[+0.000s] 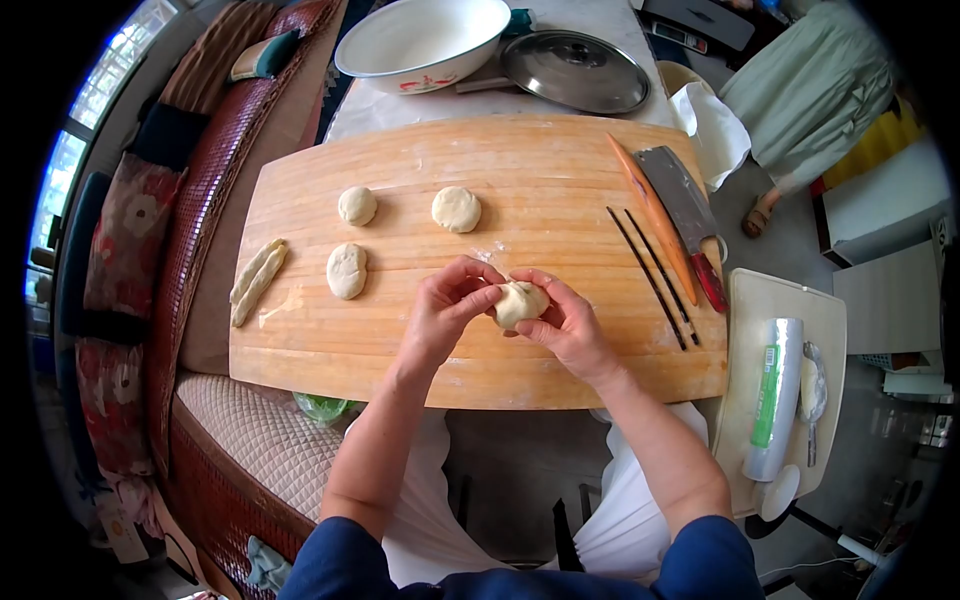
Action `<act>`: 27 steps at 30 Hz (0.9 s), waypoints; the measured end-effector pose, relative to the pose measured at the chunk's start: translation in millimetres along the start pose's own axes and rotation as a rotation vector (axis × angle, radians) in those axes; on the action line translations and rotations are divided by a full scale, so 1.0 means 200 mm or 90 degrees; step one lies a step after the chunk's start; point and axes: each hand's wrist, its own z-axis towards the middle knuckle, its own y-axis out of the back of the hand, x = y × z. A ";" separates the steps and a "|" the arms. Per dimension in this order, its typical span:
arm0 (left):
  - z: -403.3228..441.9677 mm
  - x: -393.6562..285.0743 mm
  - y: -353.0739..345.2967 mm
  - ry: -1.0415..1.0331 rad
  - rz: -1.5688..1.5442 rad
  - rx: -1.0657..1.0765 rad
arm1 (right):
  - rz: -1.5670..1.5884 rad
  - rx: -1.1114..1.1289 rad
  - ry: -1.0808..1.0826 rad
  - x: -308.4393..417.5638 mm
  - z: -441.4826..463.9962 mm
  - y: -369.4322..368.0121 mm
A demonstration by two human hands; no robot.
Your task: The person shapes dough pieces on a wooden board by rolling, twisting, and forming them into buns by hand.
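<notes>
Between my two hands, just above the front half of a wooden board (420, 370), is a pale piece of dough (518, 304). My left hand (458, 302) pinches its left side with thumb and fingers. Around its right side curl the fingers of my right hand (562, 318), thumb at the lower edge. Farther back on the board lie a small round dough ball (357, 206), a larger round one (456, 209) and an oval one (347, 271). At the far left is a long twisted dough strip (258, 283).
On the board's right lie a rolling pin (655, 220), a cleaver (680, 195) and two black chopsticks (646, 277). Behind stand a white enamel basin (420, 40) and a metal lid (575, 70). A plastic wrap roll (775, 400) rests on a side tray (738, 340). Another person (815, 90) stands back right.
</notes>
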 end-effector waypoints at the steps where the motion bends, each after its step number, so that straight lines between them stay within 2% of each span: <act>1: 0.00 0.00 0.00 -0.013 0.011 0.005 | 0.004 0.006 0.001 0.00 0.00 0.00; 6: 0.00 0.08 0.03 -0.068 0.044 0.003 | -0.001 0.033 0.034 -0.01 0.00 0.02; 9: 0.00 0.08 0.03 -0.031 -0.040 0.026 | -0.036 0.032 0.058 -0.02 0.00 0.04; 12: 0.02 0.11 0.05 0.056 -0.137 0.073 | -0.074 0.042 0.065 -0.02 0.00 0.04; 15: -0.01 0.05 0.01 0.146 -0.219 0.038 | -0.118 0.082 0.083 0.00 0.01 0.04; 18: 0.00 0.08 0.04 0.229 -0.256 0.118 | -0.168 0.096 0.083 0.00 0.00 0.05; 21: 0.01 0.10 0.04 0.258 -0.243 0.153 | -0.210 0.103 0.086 0.02 0.00 0.05; 24: 0.01 0.11 0.02 0.243 -0.250 0.161 | -0.168 0.096 0.063 0.01 0.02 0.06; 27: 0.00 0.10 -0.02 0.210 -0.283 0.159 | -0.225 0.062 0.059 0.06 0.02 0.05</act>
